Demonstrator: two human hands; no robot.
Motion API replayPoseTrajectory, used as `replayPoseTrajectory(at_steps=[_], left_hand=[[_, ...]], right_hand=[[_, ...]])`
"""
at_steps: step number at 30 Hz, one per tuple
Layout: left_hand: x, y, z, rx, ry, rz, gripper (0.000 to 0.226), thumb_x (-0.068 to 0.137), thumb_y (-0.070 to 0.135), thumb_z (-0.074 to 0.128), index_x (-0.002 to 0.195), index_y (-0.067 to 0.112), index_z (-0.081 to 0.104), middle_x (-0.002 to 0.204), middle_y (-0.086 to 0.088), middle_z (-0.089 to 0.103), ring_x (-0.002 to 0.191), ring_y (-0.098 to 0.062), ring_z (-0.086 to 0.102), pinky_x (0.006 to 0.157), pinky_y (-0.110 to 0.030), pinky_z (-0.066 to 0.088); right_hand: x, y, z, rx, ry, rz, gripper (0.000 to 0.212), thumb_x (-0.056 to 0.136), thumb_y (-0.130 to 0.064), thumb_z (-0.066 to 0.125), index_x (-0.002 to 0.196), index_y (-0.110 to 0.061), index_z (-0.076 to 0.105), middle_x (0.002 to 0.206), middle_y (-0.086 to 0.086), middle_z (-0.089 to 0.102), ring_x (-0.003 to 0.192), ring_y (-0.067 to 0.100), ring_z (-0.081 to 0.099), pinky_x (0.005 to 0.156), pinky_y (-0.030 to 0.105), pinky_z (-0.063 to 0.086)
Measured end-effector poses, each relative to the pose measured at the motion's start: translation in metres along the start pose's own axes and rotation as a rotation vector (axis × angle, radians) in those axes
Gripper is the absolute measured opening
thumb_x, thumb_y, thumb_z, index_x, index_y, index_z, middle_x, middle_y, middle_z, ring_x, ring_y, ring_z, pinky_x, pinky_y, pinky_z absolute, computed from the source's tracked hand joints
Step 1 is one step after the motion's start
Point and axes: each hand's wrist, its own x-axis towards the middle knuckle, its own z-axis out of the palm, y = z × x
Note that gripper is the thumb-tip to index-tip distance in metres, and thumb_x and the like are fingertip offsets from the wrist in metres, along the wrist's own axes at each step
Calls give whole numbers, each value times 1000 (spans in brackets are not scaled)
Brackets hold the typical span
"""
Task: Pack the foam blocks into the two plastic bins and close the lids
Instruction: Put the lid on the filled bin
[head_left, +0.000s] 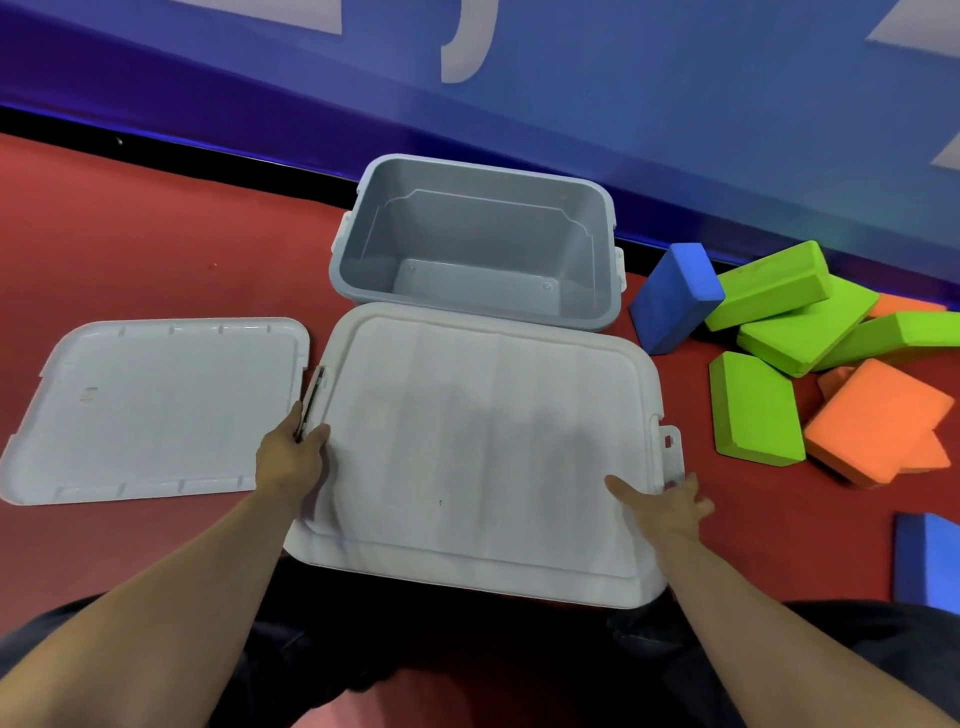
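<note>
Left hand (291, 457) pinches the white rectangular plastic lid (483, 447) at its left latch; right hand (670, 506) lies spread at the right latch. Judged: unlatching; next, lift the lid.

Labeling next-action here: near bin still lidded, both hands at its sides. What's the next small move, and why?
Probably lift the lid off the near bin: the left hand grips the left latch, the right hand rests below the right latch, and the foam blocks lie unpacked on the floor.
</note>
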Motion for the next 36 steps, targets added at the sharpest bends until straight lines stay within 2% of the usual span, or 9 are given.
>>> replayPoseTrajectory(at_steps=[5,9,12,13,15,17,26,32,36], left_hand=[[-1,1,5,71,43,12,50,104,24,54,152,11,44,145,-13,57,131,-38,53,113,-45,40],[2,0,5,29,-7,7,59,98,30,63,152,14,44,146,-10,55,132,-36,52,114,-49,41],[2,0,6,115,-119,-12,111,67,64,83,154,22,30,148,-5,49,133,-35,50,109,-57,44],[3,-1,8,203,-131,-18,127,58,70,85,157,22,22,152,-6,43,137,-36,46,110,-58,41],[7,-3,12,332,-127,-18,141,53,71,87,160,22,11,157,-10,35,142,-38,39,113,-61,37],[9,-2,14,365,-121,-26,141,55,67,88,161,22,7,159,-12,31,143,-39,36,113,-62,35],[9,-5,15,391,-116,-14,137,61,67,85,161,25,2,159,-14,28,144,-40,34,113,-61,35],[9,-3,17,411,-108,-22,137,60,67,85,161,25,2,158,-15,30,143,-42,35,112,-63,36],[8,-1,17,418,-107,-34,137,61,66,85,161,25,2,159,-15,28,144,-41,33,113,-62,34]], right_hand=[[2,0,1,-36,31,8,127,63,-43,95,157,-6,17,145,17,25,127,37,44,105,45,44],[2,5,4,39,63,-114,101,64,-31,96,140,-15,32,139,15,38,120,34,49,101,46,47],[0,8,6,118,-9,-160,106,66,-30,95,147,-25,26,144,13,45,126,31,51,107,47,45],[-1,9,7,97,-30,-170,116,66,-35,94,154,-28,20,151,10,39,135,31,45,112,49,40],[-3,8,7,12,-50,-173,130,64,-48,93,161,-35,6,161,8,25,146,31,31,118,53,32],[-3,8,8,-32,-48,-183,131,65,-52,91,161,-38,2,162,9,22,148,32,29,118,54,31],[-5,9,10,-91,11,-227,124,70,-54,87,162,-34,7,160,11,28,145,32,32,116,47,32],[-7,12,14,-177,21,-276,115,74,-61,80,161,-40,7,156,11,31,140,33,39,113,51,38],[-4,11,15,-179,-3,-241,116,74,-62,79,160,-42,4,158,9,26,142,32,35,113,53,37]])
